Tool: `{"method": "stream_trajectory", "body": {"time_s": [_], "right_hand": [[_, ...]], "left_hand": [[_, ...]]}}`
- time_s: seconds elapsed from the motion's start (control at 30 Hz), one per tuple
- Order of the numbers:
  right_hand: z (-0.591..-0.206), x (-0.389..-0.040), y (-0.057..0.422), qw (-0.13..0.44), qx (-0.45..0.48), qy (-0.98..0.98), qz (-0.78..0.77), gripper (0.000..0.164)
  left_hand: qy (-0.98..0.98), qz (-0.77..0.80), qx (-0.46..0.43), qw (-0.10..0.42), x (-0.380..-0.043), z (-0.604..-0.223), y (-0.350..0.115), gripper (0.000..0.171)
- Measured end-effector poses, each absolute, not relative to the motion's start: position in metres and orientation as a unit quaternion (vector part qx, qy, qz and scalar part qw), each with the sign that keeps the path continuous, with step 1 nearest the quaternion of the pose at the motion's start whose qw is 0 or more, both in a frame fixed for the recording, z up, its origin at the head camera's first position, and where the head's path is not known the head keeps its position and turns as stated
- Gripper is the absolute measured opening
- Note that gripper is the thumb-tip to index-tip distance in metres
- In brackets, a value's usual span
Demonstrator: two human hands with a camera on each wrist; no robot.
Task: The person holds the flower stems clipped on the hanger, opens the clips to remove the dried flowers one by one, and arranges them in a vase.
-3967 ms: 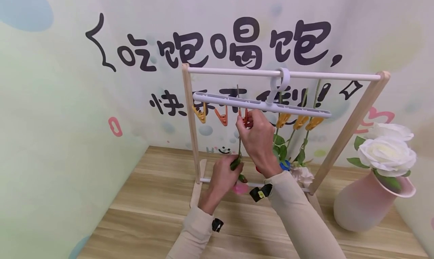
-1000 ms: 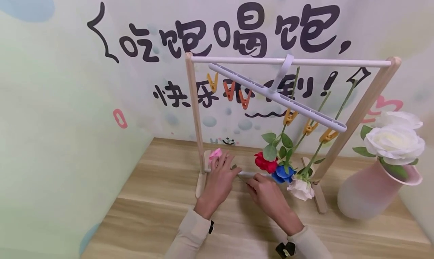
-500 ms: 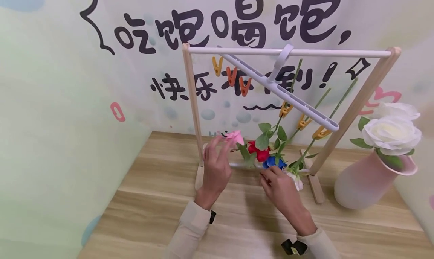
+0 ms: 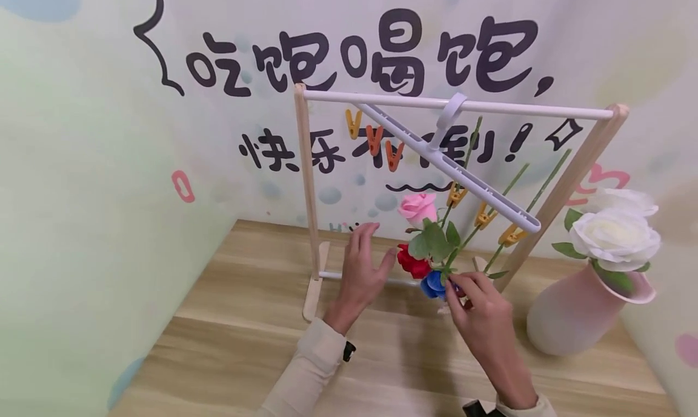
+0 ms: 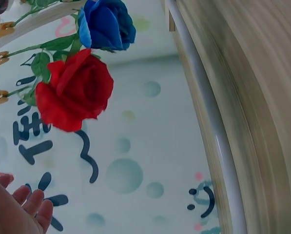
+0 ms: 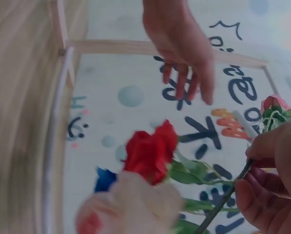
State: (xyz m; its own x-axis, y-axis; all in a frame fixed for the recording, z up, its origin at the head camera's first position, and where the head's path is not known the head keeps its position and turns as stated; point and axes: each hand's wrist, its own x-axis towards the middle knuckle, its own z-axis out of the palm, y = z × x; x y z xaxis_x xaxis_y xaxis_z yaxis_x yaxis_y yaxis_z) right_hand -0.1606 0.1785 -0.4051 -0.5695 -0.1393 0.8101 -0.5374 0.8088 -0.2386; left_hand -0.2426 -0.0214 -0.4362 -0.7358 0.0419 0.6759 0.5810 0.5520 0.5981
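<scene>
My right hand (image 4: 485, 314) pinches the stem of a pink rose (image 4: 418, 207), which stands upright, bloom on top. In the right wrist view, thumb and fingers hold its green stem (image 6: 222, 204). My left hand (image 4: 362, 277) is spread and holds nothing, left of the flowers. A red rose (image 4: 414, 262), a blue rose (image 4: 433, 285) and a pale rose (image 6: 140, 204) hang head-down from yellow-orange clips at the right of a tilted lilac hanger (image 4: 431, 150). My right hand mostly hides the pale one in the head view. A yellow clip (image 4: 353, 125) and two orange clips (image 4: 373, 140) hold nothing.
The hanger hooks over the white top rail (image 4: 371, 97) of a wooden rack (image 4: 306, 180) on the wood-grain table (image 4: 218, 332). A pink-white vase (image 4: 572, 314) with white roses (image 4: 616, 238) stands at the right. A printed wall (image 4: 136, 162) rises behind.
The pink rose has come off its clip and turned from head-down to upright. My left hand has let go of it; my right hand carried it rightward. The hanger now tilts down at right.
</scene>
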Motion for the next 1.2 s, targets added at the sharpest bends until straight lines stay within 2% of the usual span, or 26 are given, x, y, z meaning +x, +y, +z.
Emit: {"method": "stream_trajectory", "body": {"time_s": [0.33,0.63,0.8,1.0,1.2], "right_hand": [[-0.365,-0.155,0.213,0.500,0.168,-0.808,0.263,0.014],[-0.322,-0.153,0.252,0.559,0.106,-0.788,0.234,0.017],[-0.302,-0.153,0.270,0.588,0.066,-0.767,0.247,0.019],[-0.285,-0.152,0.283,0.611,0.016,-0.754,0.243,0.023],[-0.270,-0.156,0.287,0.596,-0.050,-0.760,0.256,0.024]], "left_hand": [[-0.854,-0.411,-0.180,0.263,-0.249,-0.434,0.017,0.063],[-0.862,-0.380,-0.180,0.283,-0.260,-0.430,0.041,0.065],[-0.875,-0.367,-0.168,0.268,-0.262,-0.428,0.051,0.068],[-0.881,-0.355,-0.164,0.268,-0.263,-0.430,0.057,0.069],[-0.880,-0.336,-0.166,0.293,-0.270,-0.429,0.060,0.063]]}}
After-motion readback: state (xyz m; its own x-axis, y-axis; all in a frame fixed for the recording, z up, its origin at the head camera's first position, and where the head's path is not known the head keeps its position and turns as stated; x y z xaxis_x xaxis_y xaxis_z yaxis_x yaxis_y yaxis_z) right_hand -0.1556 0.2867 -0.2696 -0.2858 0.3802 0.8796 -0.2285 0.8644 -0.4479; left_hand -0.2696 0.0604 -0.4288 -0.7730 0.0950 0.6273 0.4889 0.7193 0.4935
